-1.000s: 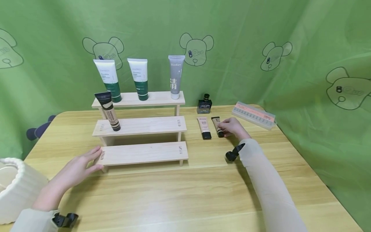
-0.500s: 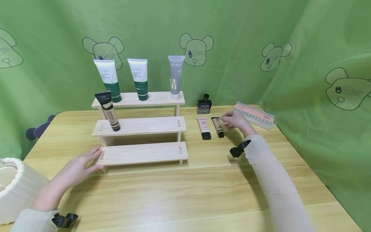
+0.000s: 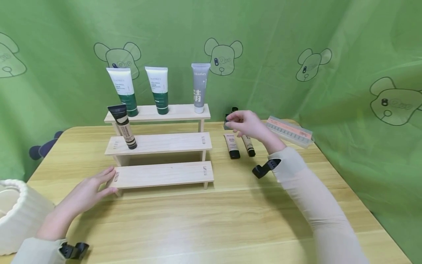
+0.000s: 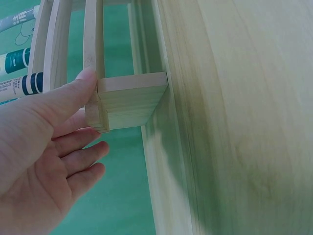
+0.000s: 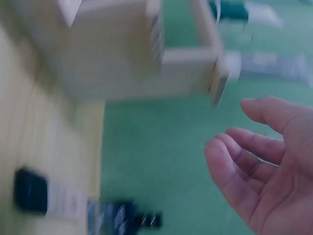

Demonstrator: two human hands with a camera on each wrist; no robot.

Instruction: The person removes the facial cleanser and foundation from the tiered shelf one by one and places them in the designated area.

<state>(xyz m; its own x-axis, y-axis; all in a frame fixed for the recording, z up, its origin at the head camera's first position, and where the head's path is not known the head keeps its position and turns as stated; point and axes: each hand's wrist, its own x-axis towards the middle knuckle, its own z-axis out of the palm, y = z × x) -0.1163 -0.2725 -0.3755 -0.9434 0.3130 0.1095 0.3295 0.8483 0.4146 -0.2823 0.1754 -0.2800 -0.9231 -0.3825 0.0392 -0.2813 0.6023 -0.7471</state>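
My left hand (image 3: pixel 87 192) holds the left end of the lowest step of a three-step wooden display rack (image 3: pixel 161 175). In the left wrist view, the thumb (image 4: pixel 78 90) lies against the board's front edge, with the other fingers bent behind it. My right hand (image 3: pixel 248 126), empty and loosely curved, hovers in front of a dark perfume bottle (image 3: pixel 227 124) and partly hides it. Below it lie a pink BB cream tube (image 3: pixel 232 146) and a beige tube with a black cap (image 3: pixel 249 146), whose upper end is covered by the hand.
Two white-and-green tubes (image 3: pixel 158 90) and a grey tube (image 3: pixel 200 88) stand on the top step. A black-and-beige tube (image 3: pixel 125 128) stands on the middle step. At the back right lies a clear plastic box (image 3: pixel 288 131); a white ribbed basket (image 3: pixel 29 216) is at the left.
My right hand has let go of the beige tube, drawn back right, then moved up and left towards the perfume bottle. The left hand has stayed on the rack.
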